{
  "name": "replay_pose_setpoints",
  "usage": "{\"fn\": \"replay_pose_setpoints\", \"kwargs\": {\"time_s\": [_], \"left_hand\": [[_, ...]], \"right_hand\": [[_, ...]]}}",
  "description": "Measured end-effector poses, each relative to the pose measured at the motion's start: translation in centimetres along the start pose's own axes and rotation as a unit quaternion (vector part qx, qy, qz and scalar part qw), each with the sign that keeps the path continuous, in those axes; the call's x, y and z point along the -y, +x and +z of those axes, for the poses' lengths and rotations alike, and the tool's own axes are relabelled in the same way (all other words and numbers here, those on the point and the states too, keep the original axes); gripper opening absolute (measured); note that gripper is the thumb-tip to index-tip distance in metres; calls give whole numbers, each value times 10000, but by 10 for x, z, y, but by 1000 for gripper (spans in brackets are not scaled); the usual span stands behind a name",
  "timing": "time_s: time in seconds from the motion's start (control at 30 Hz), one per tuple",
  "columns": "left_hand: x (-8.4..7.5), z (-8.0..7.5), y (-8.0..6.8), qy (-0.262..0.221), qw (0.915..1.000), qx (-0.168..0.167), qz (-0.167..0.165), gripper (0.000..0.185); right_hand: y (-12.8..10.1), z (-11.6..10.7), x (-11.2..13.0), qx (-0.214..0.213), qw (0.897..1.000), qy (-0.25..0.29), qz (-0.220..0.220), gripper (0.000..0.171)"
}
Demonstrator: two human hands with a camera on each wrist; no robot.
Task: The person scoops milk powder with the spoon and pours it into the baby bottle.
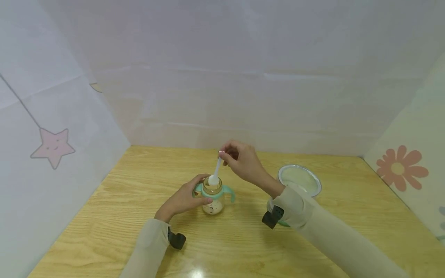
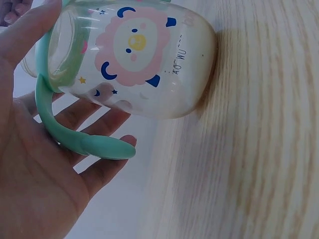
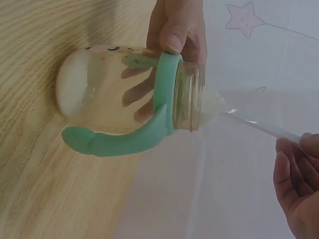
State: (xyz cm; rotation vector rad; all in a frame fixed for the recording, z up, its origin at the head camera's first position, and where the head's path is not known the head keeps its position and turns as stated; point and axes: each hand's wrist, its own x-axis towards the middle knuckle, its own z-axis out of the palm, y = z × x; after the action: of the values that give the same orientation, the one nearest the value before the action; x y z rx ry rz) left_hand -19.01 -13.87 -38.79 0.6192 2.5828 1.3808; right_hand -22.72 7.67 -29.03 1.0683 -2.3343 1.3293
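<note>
A clear baby bottle (image 1: 213, 208) with a mint-green two-handled collar stands upright and uncapped on the wooden table. Pale contents lie at its bottom, and a pink cartoon lion shows on its side (image 2: 134, 45) in the left wrist view. My left hand (image 1: 185, 197) holds the bottle from the left, thumb on the near side and fingers behind, around one green handle (image 2: 84, 142). Between thumb and fingers my right hand (image 1: 241, 160) pinches the handle of a white scoop (image 1: 213, 180). The scoop's bowl (image 3: 213, 103) is at the bottle's mouth, with pale powder visible there.
To the right is a container whose round, silver-rimmed lid (image 1: 299, 179) stands raised; my right sleeve (image 1: 295, 204) hides much of it. White printed sheets (image 1: 222, 96) wall the table's back and sides. Black cameras sit on both wrists.
</note>
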Motion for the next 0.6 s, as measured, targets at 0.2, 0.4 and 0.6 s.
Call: {"fn": "replay_pose_setpoints", "kwargs": {"time_s": [0.2, 0.4, 0.6], "left_hand": [[0, -1, 1, -43, 9999, 65, 74, 67], [-1, -1, 0, -34, 10000, 52, -9, 68], [-3, -1, -1, -117, 9999, 72, -29, 72]], "right_hand": [[-7, 1, -1, 34, 9997, -82, -240, 4], [-13, 0, 0, 87, 9991, -232, -345, 5], [-20, -1, 0, 110, 9976, -346, -588, 4]]}}
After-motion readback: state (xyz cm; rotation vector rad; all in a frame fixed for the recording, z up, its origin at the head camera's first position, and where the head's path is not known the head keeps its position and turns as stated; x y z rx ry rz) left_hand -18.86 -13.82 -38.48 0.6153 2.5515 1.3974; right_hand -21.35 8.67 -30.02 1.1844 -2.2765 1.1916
